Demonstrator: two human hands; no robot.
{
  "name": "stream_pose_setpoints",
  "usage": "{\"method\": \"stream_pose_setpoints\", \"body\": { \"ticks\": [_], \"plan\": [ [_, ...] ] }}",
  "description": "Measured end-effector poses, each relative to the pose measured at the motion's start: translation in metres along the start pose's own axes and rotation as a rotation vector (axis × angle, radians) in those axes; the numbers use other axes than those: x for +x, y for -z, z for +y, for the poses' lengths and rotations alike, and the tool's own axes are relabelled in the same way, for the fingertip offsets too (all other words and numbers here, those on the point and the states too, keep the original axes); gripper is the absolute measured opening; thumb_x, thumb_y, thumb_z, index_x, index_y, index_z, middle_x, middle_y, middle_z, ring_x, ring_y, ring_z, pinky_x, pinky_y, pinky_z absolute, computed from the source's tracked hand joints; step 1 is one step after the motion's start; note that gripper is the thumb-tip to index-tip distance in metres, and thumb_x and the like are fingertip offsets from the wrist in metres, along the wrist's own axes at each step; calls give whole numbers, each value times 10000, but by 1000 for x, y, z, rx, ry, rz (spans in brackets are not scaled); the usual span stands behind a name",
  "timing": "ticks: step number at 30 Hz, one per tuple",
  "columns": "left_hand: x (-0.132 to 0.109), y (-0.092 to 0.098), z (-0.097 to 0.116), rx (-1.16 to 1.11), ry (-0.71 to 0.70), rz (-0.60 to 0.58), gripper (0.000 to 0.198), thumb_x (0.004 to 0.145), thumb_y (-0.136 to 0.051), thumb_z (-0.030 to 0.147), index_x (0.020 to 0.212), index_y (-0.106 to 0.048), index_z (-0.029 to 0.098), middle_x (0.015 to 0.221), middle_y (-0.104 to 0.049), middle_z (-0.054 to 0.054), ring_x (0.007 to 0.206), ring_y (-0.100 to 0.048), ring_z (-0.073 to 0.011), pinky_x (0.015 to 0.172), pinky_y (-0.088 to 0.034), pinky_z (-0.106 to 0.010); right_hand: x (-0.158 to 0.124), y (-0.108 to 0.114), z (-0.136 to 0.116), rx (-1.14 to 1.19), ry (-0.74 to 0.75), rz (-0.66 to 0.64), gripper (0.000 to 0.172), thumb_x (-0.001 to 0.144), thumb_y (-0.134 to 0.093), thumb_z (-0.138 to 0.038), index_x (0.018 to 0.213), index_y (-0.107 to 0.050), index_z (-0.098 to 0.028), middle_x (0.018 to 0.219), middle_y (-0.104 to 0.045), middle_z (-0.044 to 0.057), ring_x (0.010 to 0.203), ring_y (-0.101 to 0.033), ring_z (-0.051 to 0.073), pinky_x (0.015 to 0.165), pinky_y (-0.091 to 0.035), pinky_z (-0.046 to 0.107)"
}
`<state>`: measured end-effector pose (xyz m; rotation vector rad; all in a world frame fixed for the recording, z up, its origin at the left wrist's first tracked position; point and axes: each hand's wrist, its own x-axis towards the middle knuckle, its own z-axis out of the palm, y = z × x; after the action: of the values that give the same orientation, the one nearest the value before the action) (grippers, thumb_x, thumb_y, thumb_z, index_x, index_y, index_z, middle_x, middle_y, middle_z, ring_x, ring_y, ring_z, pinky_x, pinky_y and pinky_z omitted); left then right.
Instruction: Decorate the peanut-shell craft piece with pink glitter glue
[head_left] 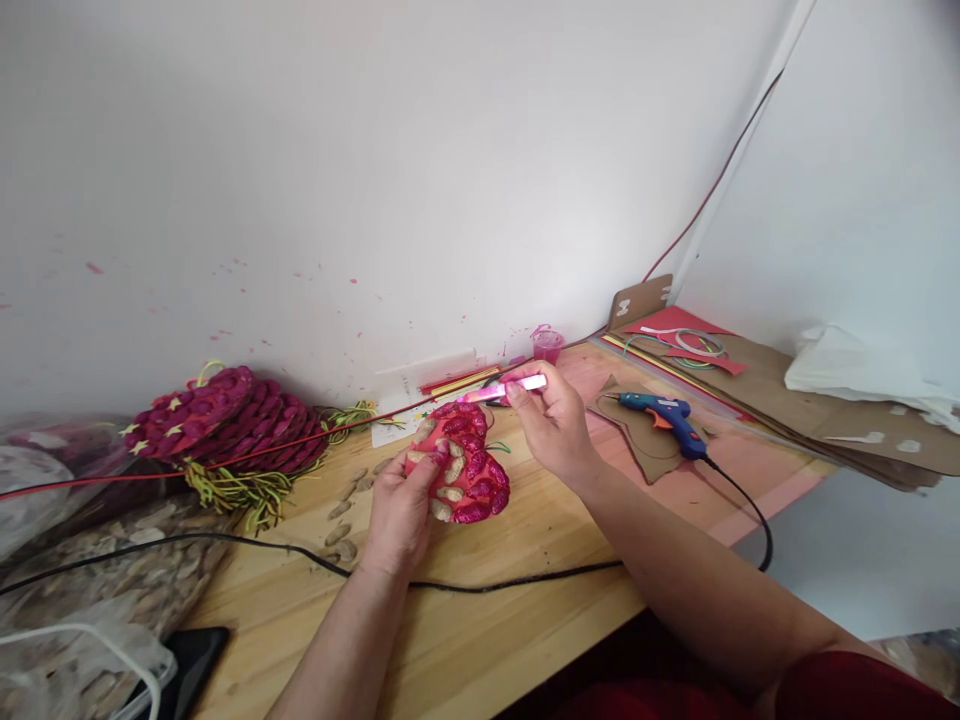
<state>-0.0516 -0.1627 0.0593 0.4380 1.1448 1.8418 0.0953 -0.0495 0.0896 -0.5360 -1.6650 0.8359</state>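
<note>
My left hand is closed around the lower left edge of a red craft piece, thumb on its face. Peanuts in their shells cover the piece: many on the right are painted shiny magenta, while those on the left are bare tan. Between the thumb and fingers of my right hand is a short white paintbrush, smeared pink, slanting down to the left. Its tip is at the top edge of the craft piece; whether it touches cannot be made out. Loose peanuts lie on the table beside my left hand.
Magenta peanut-covered discs with yellow-green fringes are stacked at left, by a bag of peanuts. A paint cup stands near the wall. A blue glue gun rests on cardboard. Its black cord crosses the wooden table.
</note>
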Motion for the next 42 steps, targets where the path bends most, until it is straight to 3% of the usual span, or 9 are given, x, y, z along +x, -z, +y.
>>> {"method": "stream_pose_setpoints", "body": {
  "ticks": [3, 8, 15, 27, 42],
  "plan": [
    [0, 0, -1, 18, -19, -9, 488, 522, -975, 348, 897, -757, 125, 731, -779, -67, 580, -733, -215, 628, -616, -329, -1, 0, -1, 29, -14, -47, 204, 984, -601, -426, 1007, -626, -225, 879, -693, 20, 809, -668, 171, 650, -527, 261],
    [1, 2, -2, 27, -35, 1, 494, 536, -971, 355, 914, -757, 121, 784, -793, -80, 610, -742, -223, 626, -613, -325, 1, 0, -1, -18, -11, 19, 192, 973, -606, -408, 972, -622, -217, 891, -695, 25, 805, -659, 165, 622, -513, 246],
    [3, 4, -4, 41, -51, -12, 469, 556, -964, 359, 909, -765, 123, 781, -790, -81, 606, -736, -209, 627, -607, -307, 0, -1, 0, 25, -32, -23, 204, 972, -608, -429, 988, -622, -226, 849, -687, 16, 766, -654, 163, 598, -510, 247],
    [4, 6, -4, 39, -59, -18, 468, 584, -953, 348, 951, -769, 123, 805, -792, -78, 614, -733, -200, 633, -608, -309, 1, -1, -3, 5, -41, 4, 191, 972, -607, -416, 961, -613, -226, 862, -704, 17, 768, -664, 164, 619, -516, 257],
    [2, -2, 2, -6, 53, 57, 407, 493, -957, 305, 769, -711, 135, 674, -757, -101, 693, -772, -306, 698, -638, -404, -2, -1, -8, -169, 205, -90, 83, 988, -579, -311, 969, -615, -239, 955, -718, 51, 941, -671, 216, 862, -526, 378]
  ]
}}
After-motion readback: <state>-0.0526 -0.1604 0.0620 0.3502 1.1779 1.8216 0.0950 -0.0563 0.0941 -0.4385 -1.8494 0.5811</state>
